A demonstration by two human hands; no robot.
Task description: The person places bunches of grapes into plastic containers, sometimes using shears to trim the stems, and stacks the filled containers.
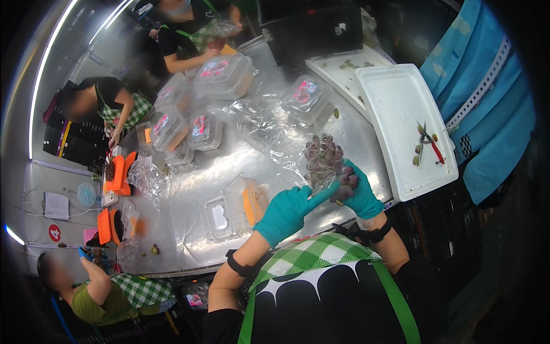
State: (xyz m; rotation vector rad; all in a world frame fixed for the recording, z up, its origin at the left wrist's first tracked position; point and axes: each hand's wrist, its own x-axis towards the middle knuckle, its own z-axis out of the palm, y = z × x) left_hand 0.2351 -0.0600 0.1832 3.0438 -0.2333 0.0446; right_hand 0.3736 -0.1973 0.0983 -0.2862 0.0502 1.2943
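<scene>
A bunch of dark purple grapes is held over the metal table, in front of me and right of the middle. My right hand, in a teal glove, is wrapped round the near right side of the bunch. From the left, my left hand, gloved the same way, reaches to its near end, with fingers closed at the grapes. Clear, shiny plastic shows against the bunch's left side; whether it encloses the grapes I cannot tell. Just left of my left hand lies an open clear clamshell box with an orange liner inside.
Closed clear boxes with pink labels stand at the far left, near crumpled plastic film. On the right, a white tray holds red-handled snips and loose grapes. A black crate stands behind. Several co-workers surround the table, beside orange scales.
</scene>
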